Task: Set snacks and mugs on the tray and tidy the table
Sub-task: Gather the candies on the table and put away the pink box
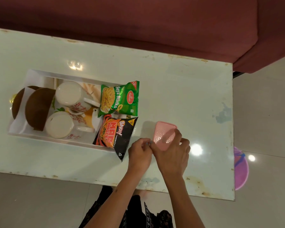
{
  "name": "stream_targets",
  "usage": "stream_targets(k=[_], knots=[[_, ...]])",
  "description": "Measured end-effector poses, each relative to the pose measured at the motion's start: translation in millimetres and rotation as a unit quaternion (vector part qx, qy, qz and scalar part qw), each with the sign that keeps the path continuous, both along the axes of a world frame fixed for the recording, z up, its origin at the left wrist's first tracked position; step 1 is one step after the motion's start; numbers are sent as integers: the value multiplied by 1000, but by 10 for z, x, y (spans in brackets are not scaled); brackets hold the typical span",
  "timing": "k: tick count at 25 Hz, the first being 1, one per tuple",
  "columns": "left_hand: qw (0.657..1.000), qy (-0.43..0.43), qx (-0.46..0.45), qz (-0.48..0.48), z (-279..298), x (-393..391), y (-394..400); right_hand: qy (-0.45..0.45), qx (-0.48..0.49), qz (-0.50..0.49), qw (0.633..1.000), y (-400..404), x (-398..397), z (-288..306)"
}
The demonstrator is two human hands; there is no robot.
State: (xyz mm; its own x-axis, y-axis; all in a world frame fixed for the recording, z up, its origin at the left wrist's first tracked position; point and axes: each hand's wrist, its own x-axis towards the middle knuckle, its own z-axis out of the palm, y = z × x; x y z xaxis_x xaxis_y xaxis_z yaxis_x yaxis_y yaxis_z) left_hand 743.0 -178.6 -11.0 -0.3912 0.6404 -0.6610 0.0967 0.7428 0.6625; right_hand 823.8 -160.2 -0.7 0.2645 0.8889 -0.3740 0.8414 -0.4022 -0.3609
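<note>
A white tray [39,73] on the glass table holds two upside-down white floral mugs [69,94] [59,125], two brown bowls [38,109], a green Soya Sticks packet [120,99] and a black Bingo Mad Angles packet [115,135] that overhangs the tray's near right corner. Just right of the tray lies a small pink plastic box [163,134]. My right hand [171,152] grips the box from its near side. My left hand [140,153] touches the box's left near corner with pinched fingers.
The pale glass table [187,89] has worn, stained edges. A maroon sofa [138,22] runs along its far side. A pink round thing [241,168] lies on the tiled floor past the table's right edge.
</note>
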Motion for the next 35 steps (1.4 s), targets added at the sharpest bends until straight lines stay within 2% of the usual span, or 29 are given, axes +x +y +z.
stream_targets(k=[4, 7, 10, 13, 15, 17, 19, 23, 28, 35], knots=[[1000, 1, 10, -2, 3, 5, -18, -25, -17, 27, 999, 3, 1, -74], [1000, 5, 14, -11, 10, 10, -35, -7, -25, 32, 999, -4, 49, -92], [998, 29, 6, -64, 55, 18, -80, 57, -42, 41, 997, 7, 177, -42], [987, 58, 12, -146, 62, -54, -91, 171, -76, 22, 982, 75, 368, 38], [974, 55, 16, -218, 110, -138, -42, 195, -118, 57, 972, 151, 452, 96], [954, 59, 11, -295, 180, -204, 37, 179, -161, 112, 964, 232, 473, 111], [946, 49, 9, -321, 224, -233, 109, 162, -195, 147, 956, 293, 451, 87], [952, 32, -11, -303, 206, -193, 164, 158, -217, 149, 952, 341, 443, 39], [943, 41, -54, -325, 119, -136, 68, 133, -222, 183, 948, 256, 461, 47], [948, 63, -43, -309, 56, -110, 34, 110, -178, 185, 960, 155, 456, 25]])
